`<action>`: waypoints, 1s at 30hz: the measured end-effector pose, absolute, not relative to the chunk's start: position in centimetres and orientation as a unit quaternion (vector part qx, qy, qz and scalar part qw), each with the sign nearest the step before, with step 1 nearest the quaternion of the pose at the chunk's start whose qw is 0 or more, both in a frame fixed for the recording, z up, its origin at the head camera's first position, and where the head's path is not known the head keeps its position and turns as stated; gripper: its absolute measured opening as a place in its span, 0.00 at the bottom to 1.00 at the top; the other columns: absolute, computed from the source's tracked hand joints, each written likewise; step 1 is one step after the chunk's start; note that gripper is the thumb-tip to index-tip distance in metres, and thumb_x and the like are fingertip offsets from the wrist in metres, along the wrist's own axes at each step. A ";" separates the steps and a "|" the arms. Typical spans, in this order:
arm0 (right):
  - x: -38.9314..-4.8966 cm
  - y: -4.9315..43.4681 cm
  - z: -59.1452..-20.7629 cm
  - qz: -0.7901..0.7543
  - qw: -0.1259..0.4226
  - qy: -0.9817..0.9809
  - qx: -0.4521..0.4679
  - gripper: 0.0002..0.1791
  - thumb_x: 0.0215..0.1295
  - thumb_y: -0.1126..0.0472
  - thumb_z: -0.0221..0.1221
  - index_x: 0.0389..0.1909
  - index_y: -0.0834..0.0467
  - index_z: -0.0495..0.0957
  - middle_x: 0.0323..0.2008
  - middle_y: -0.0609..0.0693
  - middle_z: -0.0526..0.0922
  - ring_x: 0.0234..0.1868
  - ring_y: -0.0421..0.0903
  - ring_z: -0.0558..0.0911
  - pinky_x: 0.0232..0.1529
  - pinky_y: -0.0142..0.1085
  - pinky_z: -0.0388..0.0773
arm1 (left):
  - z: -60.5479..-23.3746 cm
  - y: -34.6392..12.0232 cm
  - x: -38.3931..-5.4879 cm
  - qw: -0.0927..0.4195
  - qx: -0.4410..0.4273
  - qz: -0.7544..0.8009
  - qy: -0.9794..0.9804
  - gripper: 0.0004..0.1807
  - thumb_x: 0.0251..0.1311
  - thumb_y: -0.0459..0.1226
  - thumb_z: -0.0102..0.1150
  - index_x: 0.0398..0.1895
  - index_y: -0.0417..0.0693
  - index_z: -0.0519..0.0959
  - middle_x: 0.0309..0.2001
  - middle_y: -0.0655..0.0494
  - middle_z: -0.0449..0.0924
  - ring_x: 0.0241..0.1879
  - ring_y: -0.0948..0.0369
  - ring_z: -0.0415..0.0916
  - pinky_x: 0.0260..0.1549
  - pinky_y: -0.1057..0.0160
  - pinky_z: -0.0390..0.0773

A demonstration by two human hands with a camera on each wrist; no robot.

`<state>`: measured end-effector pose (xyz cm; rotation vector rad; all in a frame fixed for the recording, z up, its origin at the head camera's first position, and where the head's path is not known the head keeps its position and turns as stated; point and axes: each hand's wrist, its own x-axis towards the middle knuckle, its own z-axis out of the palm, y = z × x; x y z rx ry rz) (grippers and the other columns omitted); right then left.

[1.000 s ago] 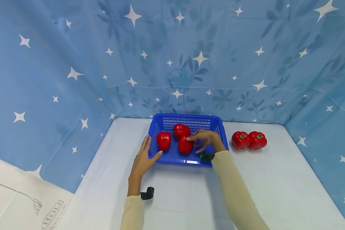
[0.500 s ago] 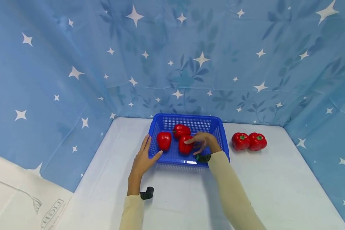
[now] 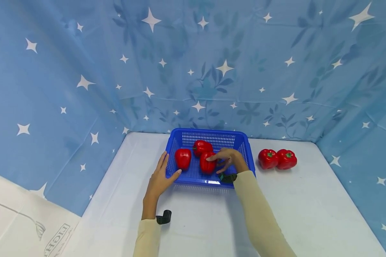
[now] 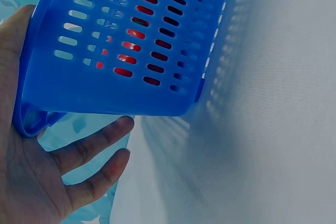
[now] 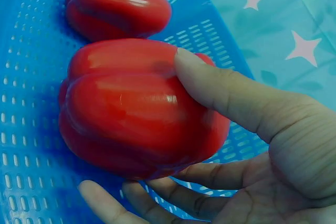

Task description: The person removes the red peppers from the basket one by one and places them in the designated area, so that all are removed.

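A blue plastic basket (image 3: 209, 131) stands on the white table with three red bell peppers inside. My right hand (image 3: 229, 157) reaches in and grips the front middle bell pepper (image 3: 207, 165). In the right wrist view, the thumb lies on top of this pepper (image 5: 126, 108) and the fingers curl beneath it. Another pepper (image 3: 202, 147) lies just behind it, and a third (image 3: 183, 159) is at the basket's left. My left hand (image 3: 158, 182) rests at the basket's left front corner, its fingers extended along the outside; in the left wrist view the rim meets the palm.
Two more red bell peppers (image 3: 277, 159) sit side by side on the table (image 3: 315, 207), right of the basket. A blue star-patterned curtain (image 3: 193, 85) rises close behind the basket and along both sides.
My right hand has lowered and shifted slightly left, its thumb coming onto the front middle bell pepper. The left hand, the basket and the other peppers stay as they were.
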<state>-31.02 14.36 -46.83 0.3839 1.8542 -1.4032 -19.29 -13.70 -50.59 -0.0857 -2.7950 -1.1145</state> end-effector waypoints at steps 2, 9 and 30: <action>-30.9 14.5 -46.6 -0.553 0.383 0.726 0.143 0.49 0.40 0.53 0.72 0.60 0.61 0.52 0.54 0.64 0.64 0.54 0.62 0.68 0.39 0.51 0.78 | -50.5 -13.7 -19.3 0.067 -0.029 -0.371 -0.926 0.50 0.47 0.68 0.47 0.71 0.62 0.43 0.70 0.71 0.34 0.67 0.53 0.48 0.53 0.35 0.57; -30.3 15.2 -45.8 -0.568 0.389 0.719 0.096 0.46 0.43 0.53 0.70 0.58 0.61 0.53 0.56 0.63 0.63 0.54 0.64 0.68 0.40 0.53 0.77 | -50.5 -13.8 -19.3 0.067 -0.035 -0.368 -0.927 0.49 0.48 0.68 0.46 0.71 0.61 0.43 0.71 0.70 0.34 0.68 0.52 0.48 0.53 0.34 0.57; -29.2 16.7 -45.6 -0.649 0.365 0.666 0.041 0.54 0.44 0.54 0.70 0.65 0.56 0.42 0.61 0.59 0.56 0.59 0.62 0.62 0.47 0.58 0.70 | -50.4 -13.7 -19.1 0.060 -0.028 -0.370 -0.927 0.50 0.46 0.70 0.45 0.70 0.62 0.43 0.70 0.73 0.33 0.68 0.53 0.48 0.52 0.33 0.56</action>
